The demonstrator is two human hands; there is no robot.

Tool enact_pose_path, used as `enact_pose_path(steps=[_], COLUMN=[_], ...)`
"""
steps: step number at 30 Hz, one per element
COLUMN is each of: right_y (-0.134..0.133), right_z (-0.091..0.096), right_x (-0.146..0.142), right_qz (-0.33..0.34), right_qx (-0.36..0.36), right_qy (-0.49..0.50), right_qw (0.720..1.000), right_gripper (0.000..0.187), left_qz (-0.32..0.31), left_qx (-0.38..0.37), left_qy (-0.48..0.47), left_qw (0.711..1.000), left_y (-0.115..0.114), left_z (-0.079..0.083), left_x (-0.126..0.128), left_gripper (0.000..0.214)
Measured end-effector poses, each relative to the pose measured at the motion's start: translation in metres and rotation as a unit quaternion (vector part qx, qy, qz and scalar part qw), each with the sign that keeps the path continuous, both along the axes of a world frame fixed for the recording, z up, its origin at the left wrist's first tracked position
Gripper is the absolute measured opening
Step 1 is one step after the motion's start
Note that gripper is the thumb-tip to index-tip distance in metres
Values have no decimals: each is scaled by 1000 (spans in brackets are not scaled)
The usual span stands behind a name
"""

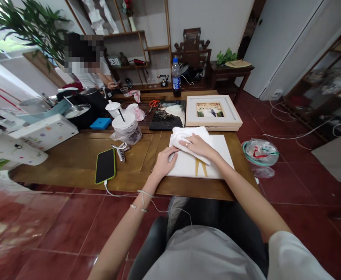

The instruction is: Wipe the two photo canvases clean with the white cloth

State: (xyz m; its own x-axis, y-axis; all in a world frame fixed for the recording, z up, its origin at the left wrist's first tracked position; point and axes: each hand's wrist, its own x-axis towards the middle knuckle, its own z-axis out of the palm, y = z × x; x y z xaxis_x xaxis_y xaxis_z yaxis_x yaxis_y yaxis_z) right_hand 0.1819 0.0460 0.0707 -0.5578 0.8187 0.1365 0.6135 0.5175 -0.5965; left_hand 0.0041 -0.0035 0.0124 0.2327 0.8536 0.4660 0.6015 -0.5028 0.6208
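A white board [221, 149] lies flat near the table's front edge, with a gold two-legged shape [201, 167] showing on its lower part. Over its upper half is a folded white cloth [187, 134], which hides whatever is beneath. My right hand [198, 144], wearing a ring, presses down on the cloth with its fingers closed around it. At the board's left edge, my left hand [165, 161] grips with bent fingers, close to the cloth's corner. A bracelet circles my left wrist.
Behind the board stand a pale framed picture [190, 111], a dark painted panel [166, 116] and a bottle [176, 79]. To the left are a charging phone [105, 166], a bagged lidded cup [124, 121] and a blue box [100, 123]. Another person [85, 76] sits far left.
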Motion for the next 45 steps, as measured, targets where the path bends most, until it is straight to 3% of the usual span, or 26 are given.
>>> enact_pose_path(steps=[18, 22, 27, 30, 33, 37, 41, 45], right_y=[-13, -42, -97, -115, -107, -68, -34, -35], right_z=[-3, -1, 9, 15, 20, 17, 0, -21], right_x=[115, 116, 117, 124, 128, 118, 94, 64], right_qz=[-222, -197, -115, -115, -115, -97, -162, -198], right_qx=[-33, -27, -92, -122, -131, -95, -15, 96], right_qy=[-19, -42, -94, -114, -111, -46, -25, -73], right_qw=[974, 979, 985, 979, 979, 990, 986, 973], right_gripper=[48, 44, 42, 44, 46, 46, 46, 39], left_qz=[-46, -40, -37, -35, -34, -37, -35, -36], left_qx=[-42, -38, -37, -33, -30, -28, -30, -31], left_qy=[53, 50, 41, 37, 37, 38, 38, 32], left_qw=[997, 997, 998, 998, 998, 998, 998, 998], left_y=[2, 3, 3, 3, 3, 3, 3, 3], left_z=[-10, -10, -10, -11, -11, -11, -10, -10], left_x=[-2, -1, 0, 0, 0, 0, 0, 0], left_gripper=[43, 44, 42, 41, 41, 41, 41, 41])
